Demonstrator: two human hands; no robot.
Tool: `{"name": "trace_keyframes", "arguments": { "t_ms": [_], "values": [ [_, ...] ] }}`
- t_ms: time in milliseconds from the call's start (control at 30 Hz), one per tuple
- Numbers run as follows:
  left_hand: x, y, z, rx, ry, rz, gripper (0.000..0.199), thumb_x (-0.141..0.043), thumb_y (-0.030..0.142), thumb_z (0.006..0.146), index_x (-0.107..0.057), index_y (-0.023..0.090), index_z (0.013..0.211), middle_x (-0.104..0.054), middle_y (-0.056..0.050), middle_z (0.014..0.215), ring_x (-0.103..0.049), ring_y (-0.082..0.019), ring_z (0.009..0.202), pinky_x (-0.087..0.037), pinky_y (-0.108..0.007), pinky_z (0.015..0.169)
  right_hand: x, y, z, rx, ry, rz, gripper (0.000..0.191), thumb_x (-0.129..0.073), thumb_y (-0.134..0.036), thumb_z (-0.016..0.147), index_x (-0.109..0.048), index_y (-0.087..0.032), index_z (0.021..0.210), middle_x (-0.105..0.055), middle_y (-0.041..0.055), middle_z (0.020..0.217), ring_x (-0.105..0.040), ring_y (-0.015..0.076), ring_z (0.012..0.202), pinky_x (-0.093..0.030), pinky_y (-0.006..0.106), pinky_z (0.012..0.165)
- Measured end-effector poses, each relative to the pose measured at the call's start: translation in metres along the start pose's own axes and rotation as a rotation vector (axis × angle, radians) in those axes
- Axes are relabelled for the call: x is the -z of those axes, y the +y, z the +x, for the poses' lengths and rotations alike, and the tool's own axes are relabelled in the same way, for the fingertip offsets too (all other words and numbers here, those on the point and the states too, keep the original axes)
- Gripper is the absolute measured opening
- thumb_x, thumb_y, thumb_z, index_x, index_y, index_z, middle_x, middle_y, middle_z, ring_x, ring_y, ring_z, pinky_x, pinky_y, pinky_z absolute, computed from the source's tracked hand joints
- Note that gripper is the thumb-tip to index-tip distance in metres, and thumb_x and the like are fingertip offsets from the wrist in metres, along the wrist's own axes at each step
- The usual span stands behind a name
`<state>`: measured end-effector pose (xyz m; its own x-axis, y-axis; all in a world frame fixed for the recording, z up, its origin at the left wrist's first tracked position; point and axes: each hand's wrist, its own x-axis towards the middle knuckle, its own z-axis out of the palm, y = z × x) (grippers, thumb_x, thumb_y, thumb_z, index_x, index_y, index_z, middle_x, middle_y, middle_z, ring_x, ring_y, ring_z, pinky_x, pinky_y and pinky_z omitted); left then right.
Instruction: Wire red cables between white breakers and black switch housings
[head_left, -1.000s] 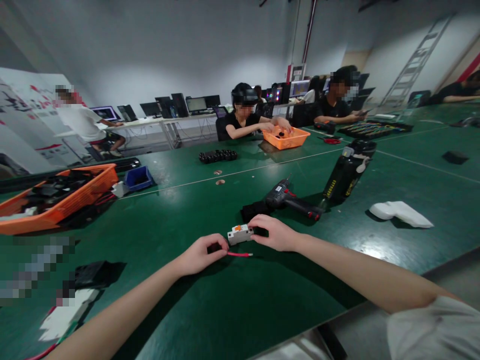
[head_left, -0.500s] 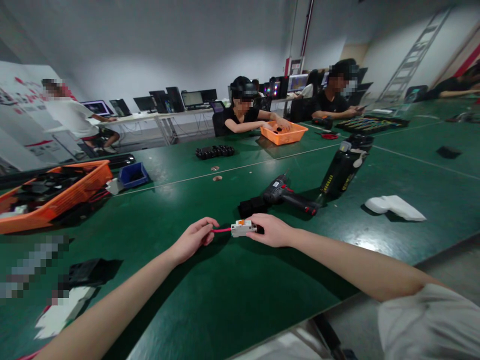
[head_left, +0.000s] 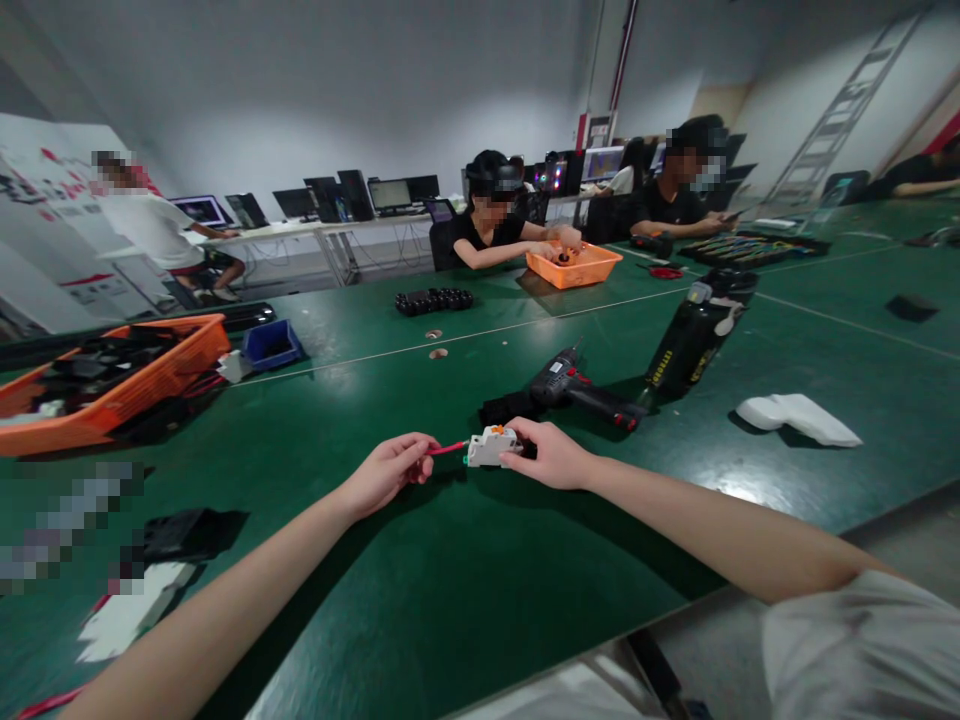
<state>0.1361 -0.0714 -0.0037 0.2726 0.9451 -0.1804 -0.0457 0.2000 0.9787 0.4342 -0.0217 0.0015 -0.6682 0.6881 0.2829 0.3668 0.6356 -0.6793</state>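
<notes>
Between the thumb and fingers of my right hand (head_left: 555,455) is a small white circuit breaker (head_left: 489,448) with an orange lever, held at its right end just over the table. My left hand (head_left: 394,468) pinches a red wire (head_left: 450,448), whose tip reaches the breaker's left end. I cannot tell whether the tip sits inside the terminal. Behind the breaker lies a black and red cordless drill (head_left: 574,385), beside a black block (head_left: 506,406). Left of my left forearm is another white breaker-like part (head_left: 135,612), next to a black piece (head_left: 191,535).
An orange basket (head_left: 97,425) of black parts and a blue bin (head_left: 271,346) stand at left. A black bottle (head_left: 697,340) and a white curved piece (head_left: 799,416) are at right. Across the green table (head_left: 360,385), a co-worker reaches into an orange basket (head_left: 577,272).
The breaker has turned in my right hand, showing more of its side and a green spot at its left. The red wire now slants upward toward it. The view has shifted slightly.
</notes>
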Motion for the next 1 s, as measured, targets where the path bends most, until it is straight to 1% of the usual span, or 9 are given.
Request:
{"name": "trace_keyframes", "arguments": {
  "t_ms": [100, 200, 333, 567, 733, 867, 1000],
  "values": [
    [0.001, -0.002, 0.001, 0.002, -0.005, 0.056, 0.041, -0.065, 0.052, 0.088, -0.063, 0.014, 0.103, -0.064, 0.0, 0.069, -0.053, -0.008, 0.058, -0.038, -0.021, 0.056, 0.0, -0.001, -0.001, -0.006, 0.012, 0.01, 0.026, -0.064, -0.034, 0.09, -0.061, -0.018, 0.111, -0.069, 0.0038, 0.096, -0.063, 0.0181, 0.079, -0.047, 0.029, 0.07],
    [0.002, -0.005, 0.002, 0.001, -0.009, 0.106, 0.04, -0.063, 0.052, 0.089, -0.064, 0.014, 0.103, -0.065, 0.0, 0.07, -0.053, -0.009, 0.059, -0.039, -0.022, 0.057, 0.0, -0.001, 0.0, -0.013, 0.037, 0.021, 0.026, -0.064, -0.034, 0.09, -0.059, -0.017, 0.109, -0.068, 0.0041, 0.095, -0.063, 0.0185, 0.079, -0.047, 0.029, 0.069],
    [0.003, -0.006, 0.002, -0.002, -0.001, 0.134, 0.042, -0.063, 0.054, 0.088, -0.064, 0.015, 0.102, -0.065, 0.001, 0.07, -0.052, -0.008, 0.059, -0.038, -0.021, 0.057, -0.001, 0.001, 0.001, -0.02, 0.065, 0.034, 0.027, -0.064, -0.034, 0.089, -0.058, -0.017, 0.109, -0.067, 0.0048, 0.097, -0.063, 0.0189, 0.081, -0.047, 0.029, 0.071],
    [0.002, -0.009, 0.003, -0.021, 0.018, 0.153, 0.042, -0.062, 0.055, 0.088, -0.062, 0.015, 0.101, -0.064, 0.001, 0.068, -0.052, -0.008, 0.058, -0.037, -0.02, 0.056, -0.001, 0.003, 0.0, 0.013, 0.016, -0.012, 0.027, -0.062, -0.035, 0.091, -0.058, -0.018, 0.112, -0.069, 0.0047, 0.095, -0.064, 0.0191, 0.079, -0.047, 0.029, 0.069],
    [0.0, -0.005, 0.001, -0.048, 0.013, 0.287, 0.036, -0.065, 0.05, 0.087, -0.061, 0.017, 0.1, -0.064, 0.002, 0.073, -0.052, -0.008, 0.061, -0.038, -0.02, 0.057, 0.0, 0.0, 0.0, 0.044, -0.032, -0.06, 0.027, -0.062, -0.032, 0.091, -0.059, -0.018, 0.114, -0.07, 0.006, 0.099, -0.064, 0.0192, 0.08, -0.047, 0.028, 0.07],
    [-0.002, 0.0, -0.003, -0.033, -0.012, 0.369, 0.032, -0.07, 0.042, 0.084, -0.061, 0.017, 0.102, -0.065, 0.001, 0.078, -0.055, -0.009, 0.066, -0.041, -0.021, 0.06, 0.0, -0.001, -0.001, 0.078, -0.054, -0.124, 0.024, -0.064, -0.031, 0.09, -0.059, -0.018, 0.11, -0.069, 0.0046, 0.095, -0.063, 0.0183, 0.078, -0.045, 0.027, 0.068],
    [-0.005, 0.002, -0.005, -0.051, -0.022, 0.422, 0.029, -0.069, 0.04, 0.084, -0.062, 0.017, 0.101, -0.065, 0.001, 0.081, -0.055, -0.009, 0.068, -0.042, -0.022, 0.062, 0.0, 0.0, -0.002, 0.113, -0.066, -0.185, 0.022, -0.064, -0.03, 0.09, -0.059, -0.019, 0.109, -0.068, 0.0043, 0.092, -0.063, 0.0187, 0.079, -0.044, 0.027, 0.068]
  ]
}}
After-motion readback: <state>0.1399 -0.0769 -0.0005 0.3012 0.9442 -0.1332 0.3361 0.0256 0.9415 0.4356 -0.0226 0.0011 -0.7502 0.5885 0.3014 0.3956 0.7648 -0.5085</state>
